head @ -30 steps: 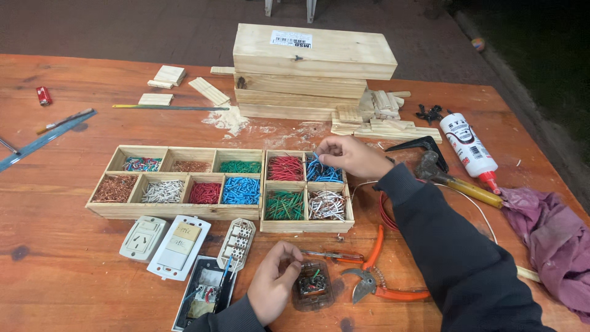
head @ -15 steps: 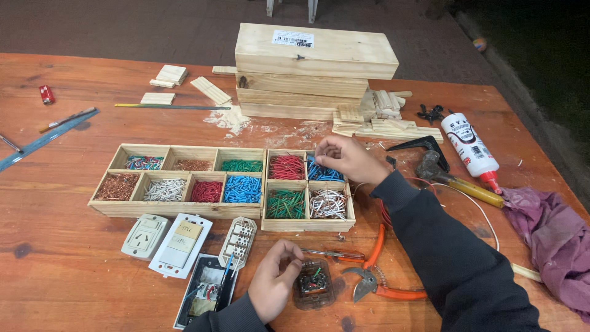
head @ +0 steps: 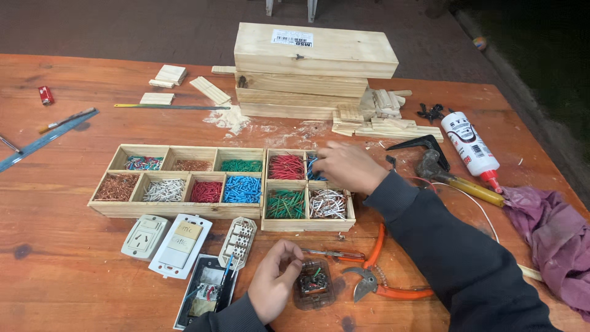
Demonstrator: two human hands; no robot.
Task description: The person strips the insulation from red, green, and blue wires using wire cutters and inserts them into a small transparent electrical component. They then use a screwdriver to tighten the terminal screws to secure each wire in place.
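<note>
**Wire bits and a little transparent box**

From my feed: the right hand [head: 347, 166] sits over the small wooden tray [head: 309, 224] at frame centre, fingers curled down into the blue-wire compartment [head: 312, 165] at its upper right; can't tell if it's pinching anything. The left hand [head: 275, 280], lower centre, holds the edge of a small transparent box [head: 314, 284] with wires inside, resting on the tabletop [head: 74, 295]. Orange pliers [head: 384, 280] lie just right of it.

right hand [head: 349, 166] over wire tray [head: 307, 229], left hand [head: 275, 288] on switch module [head: 314, 283]
</note>
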